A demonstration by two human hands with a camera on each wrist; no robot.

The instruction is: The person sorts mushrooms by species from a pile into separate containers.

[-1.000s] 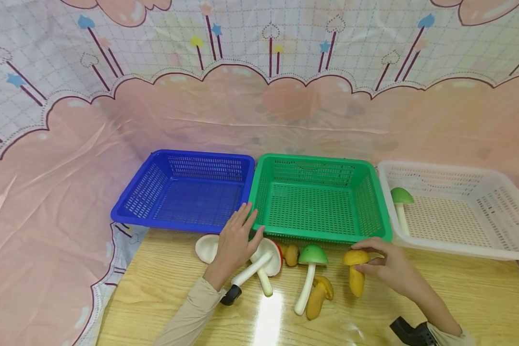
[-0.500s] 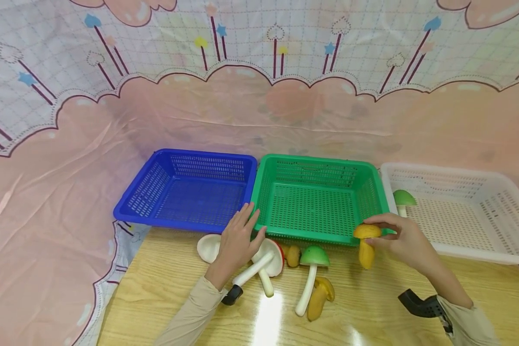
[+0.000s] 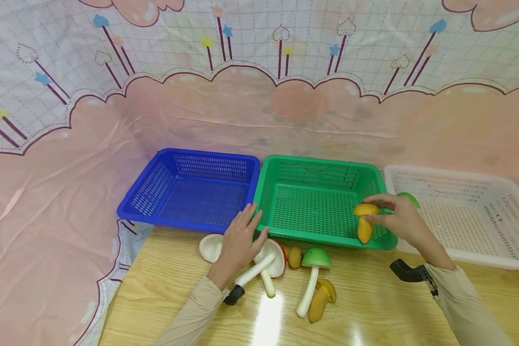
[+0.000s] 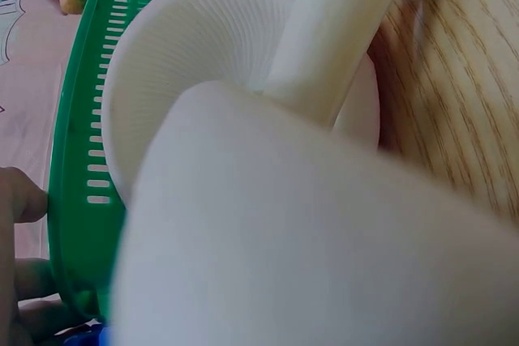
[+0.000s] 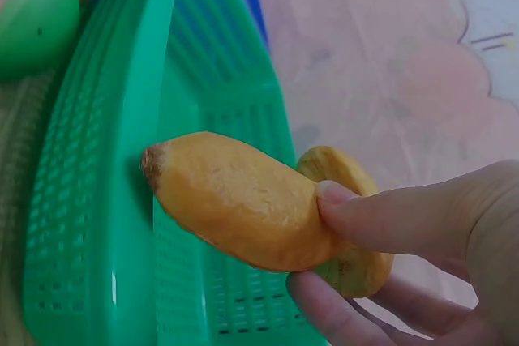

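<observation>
My right hand (image 3: 372, 211) pinches a yellow toy mushroom (image 3: 364, 226) by its cap, stem hanging down, just above the front right corner of the green basket (image 3: 315, 238). In the right wrist view the thumb and fingers (image 5: 389, 216) grip that yellow mushroom (image 5: 243, 204) over the green basket (image 5: 97, 200). My left hand (image 3: 248, 226) lies with straight fingers at the green basket's front left corner, over a red-capped white mushroom (image 3: 270, 250). Its pale underside (image 4: 186, 79) fills the left wrist view.
A blue basket (image 3: 181, 223) stands left of the green one. The white basket (image 3: 458, 254) on the right holds a green mushroom (image 3: 408, 197). On the wooden table lie a white cap (image 3: 209, 247), a green-capped mushroom (image 3: 315, 259), a yellow one (image 3: 320, 298) and a small brown one (image 3: 294, 257).
My right hand has lifted the yellow mushroom off the table and carried it up and back, over the green basket's front right corner. The left hand has stayed put.
</observation>
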